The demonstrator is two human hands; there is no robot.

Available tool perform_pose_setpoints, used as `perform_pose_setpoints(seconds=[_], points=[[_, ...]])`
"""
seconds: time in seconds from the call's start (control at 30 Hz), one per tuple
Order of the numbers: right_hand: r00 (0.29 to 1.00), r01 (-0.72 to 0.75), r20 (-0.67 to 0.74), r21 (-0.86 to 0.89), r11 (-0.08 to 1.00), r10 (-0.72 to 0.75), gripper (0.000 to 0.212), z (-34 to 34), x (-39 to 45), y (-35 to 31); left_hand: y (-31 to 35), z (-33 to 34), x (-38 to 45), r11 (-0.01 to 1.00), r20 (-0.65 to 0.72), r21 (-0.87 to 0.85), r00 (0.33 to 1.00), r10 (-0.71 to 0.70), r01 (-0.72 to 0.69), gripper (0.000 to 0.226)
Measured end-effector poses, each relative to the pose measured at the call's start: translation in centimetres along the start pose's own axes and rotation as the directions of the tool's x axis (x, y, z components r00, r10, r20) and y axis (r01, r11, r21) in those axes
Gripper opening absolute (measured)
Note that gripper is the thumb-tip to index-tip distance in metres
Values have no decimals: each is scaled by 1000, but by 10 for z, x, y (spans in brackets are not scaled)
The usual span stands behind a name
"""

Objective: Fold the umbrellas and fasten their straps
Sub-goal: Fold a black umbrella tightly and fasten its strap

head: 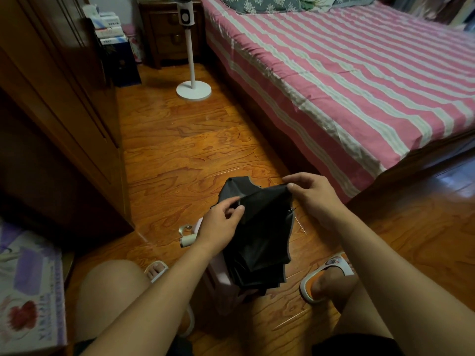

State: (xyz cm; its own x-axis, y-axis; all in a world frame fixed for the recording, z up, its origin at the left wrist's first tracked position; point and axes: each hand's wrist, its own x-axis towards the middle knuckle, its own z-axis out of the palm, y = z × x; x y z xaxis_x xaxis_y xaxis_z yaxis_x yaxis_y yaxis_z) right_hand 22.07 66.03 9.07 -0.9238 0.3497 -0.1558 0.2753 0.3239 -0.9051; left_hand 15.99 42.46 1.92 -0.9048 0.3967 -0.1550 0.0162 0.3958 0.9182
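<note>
Umbrella: I see the black umbrella (259, 235) held above the wood floor (185, 150), between my knees.
Left hand: my left hand (221, 224) pinches a canopy fold.
Right hand: my right hand (312, 192) pinches the canopy's top edge.

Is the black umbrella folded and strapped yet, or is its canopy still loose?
Loose. The black umbrella is collapsed, but both hands, left hand and right hand, pinch slack fabric; no fastened strap shows.
</note>
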Motion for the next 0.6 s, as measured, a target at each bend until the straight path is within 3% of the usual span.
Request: perform_pose_setpoints(seconds=[0.1,0.23,0.37,0.5,0.6], points=[[998,19,57,-58,998,-15,23,-2,4,-4,3,-4,8,1000,-18,23,1000,-21,21,35],[994,-4,107,-77,997,13,24,-8,8,-4,12,-8,20,989,-57,127,995,80,-72,22],[998,-28,57,-48,998,31,21,-11,9,1,13,-11,20,976,-104,155,980,171,-154,17],[1000,13,10,-80,997,-12,21,-9,12,5,13,-9,19,912,-158,309,931,330,-271,14],[999,51,-4,-68,996,-51,24,-8,14,1,19,-10,22,951,-190,220,947,258,-215,16]])
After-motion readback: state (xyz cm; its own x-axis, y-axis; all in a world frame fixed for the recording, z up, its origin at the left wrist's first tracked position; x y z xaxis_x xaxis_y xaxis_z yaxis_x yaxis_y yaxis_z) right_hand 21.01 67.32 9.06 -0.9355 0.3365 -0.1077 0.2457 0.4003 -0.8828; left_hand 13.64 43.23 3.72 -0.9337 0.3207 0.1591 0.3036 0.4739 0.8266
